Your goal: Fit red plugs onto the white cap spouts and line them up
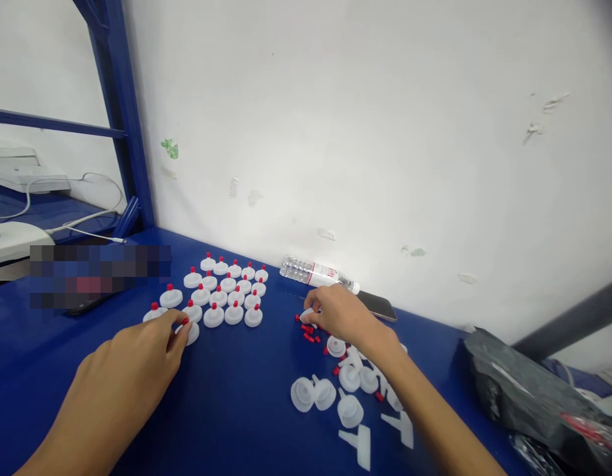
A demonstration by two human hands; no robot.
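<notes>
My left hand pinches the red tip of a white nozzle cap at the near-left corner of a group of similar caps. That group of upright red-tipped nozzle caps stands in loose rows on the blue table. My right hand is closed on another white nozzle cap, mostly hidden by the fingers. Just below those fingers lie several small red tips. A scattered pile of white nozzle caps without tips is spread beside and under my right forearm, some on their sides.
A clear water bottle lies against the wall, with a phone just right of it. A grey plastic bag sits at the right. A dark device, partly blurred out, lies at the left near a blue metal frame and white cables.
</notes>
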